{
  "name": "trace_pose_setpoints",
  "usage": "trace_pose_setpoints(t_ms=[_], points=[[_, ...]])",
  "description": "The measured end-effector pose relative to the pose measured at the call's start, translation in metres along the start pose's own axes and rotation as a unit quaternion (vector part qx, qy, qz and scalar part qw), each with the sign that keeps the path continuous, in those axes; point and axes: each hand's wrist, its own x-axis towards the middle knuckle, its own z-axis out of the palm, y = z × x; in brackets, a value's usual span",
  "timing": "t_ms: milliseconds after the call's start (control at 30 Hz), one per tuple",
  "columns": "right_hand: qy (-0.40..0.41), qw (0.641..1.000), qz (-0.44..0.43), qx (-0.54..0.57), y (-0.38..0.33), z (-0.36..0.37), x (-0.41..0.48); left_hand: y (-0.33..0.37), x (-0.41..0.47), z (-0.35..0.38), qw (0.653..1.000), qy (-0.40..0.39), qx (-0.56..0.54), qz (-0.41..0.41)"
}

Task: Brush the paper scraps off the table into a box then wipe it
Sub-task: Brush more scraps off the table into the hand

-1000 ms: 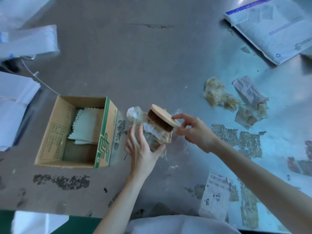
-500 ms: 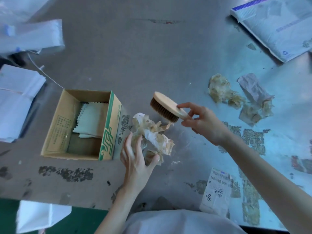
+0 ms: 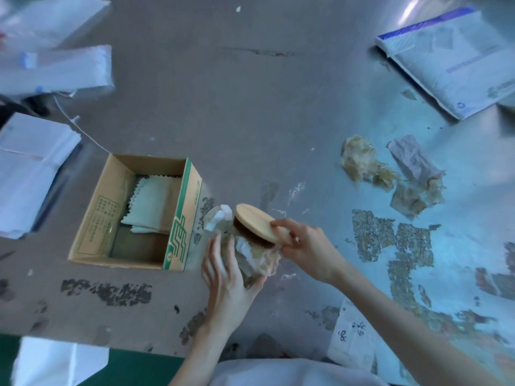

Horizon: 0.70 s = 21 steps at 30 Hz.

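OP: Since half a second ago the brush (image 3: pixel 256 222) is back down. It was lifted clear of the wad, and now its bristles are sitting on the paper scraps (image 3: pixel 262 260) again. The right hand (image 3: pixel 303 246) is pinching the wooden back at its near end, fingers curled on it. The left hand (image 3: pixel 225 271) is cupping the wad from the near side, with fingers straight and pressing flat and the thumb tucking under.

Reply: Where's the wad sitting?

OP: Just beside the green-printed wall of the box (image 3: pixel 182 232), toward the near edge of the table (image 3: pixel 250 107). It's not going in yet. A pale zigzag-edged cloth (image 3: pixel 152 201) is lying inside the box.

Reply: Anything readable?

OP: Not really. The green print and the small text block on the box are blurring out. The white mailer (image 3: pixel 451 65) in the far right corner is showing a blue strip and a recycling mark, and it's getting cut off by the frame. The label (image 3: pixel 351 338) at the near edge is showing handwritten squiggles I can't make out. The loose scraps (image 3: pixel 362 162) are lying toward the right edge, well apart from both hands.
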Motion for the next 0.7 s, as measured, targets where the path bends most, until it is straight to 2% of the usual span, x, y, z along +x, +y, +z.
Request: trace_pose_setpoints(t_ms=[133, 367, 533, 700], points=[[-0.012, 0.999, 0.009, 0.038, 0.01, -0.002, -0.021, -0.004, -0.009, -0.001, 1.0, -0.005, 0.009, 0.009], [0.075, 0.994, 0.003, 0.082, -0.005, -0.024, 0.003, 0.0, -0.016, -0.006, 1.0, 0.003, -0.005, 0.014], [0.048, 0.998, -0.036, 0.0, -0.035, -0.018, 0.048, 0.005, -0.019, -0.002, 1.0, -0.011, -0.002, 0.007], [-0.031, 0.991, -0.059, -0.114, -0.046, -0.008, 0.057, 0.007, -0.018, 0.001, 0.999, -0.012, 0.052, 0.005]])
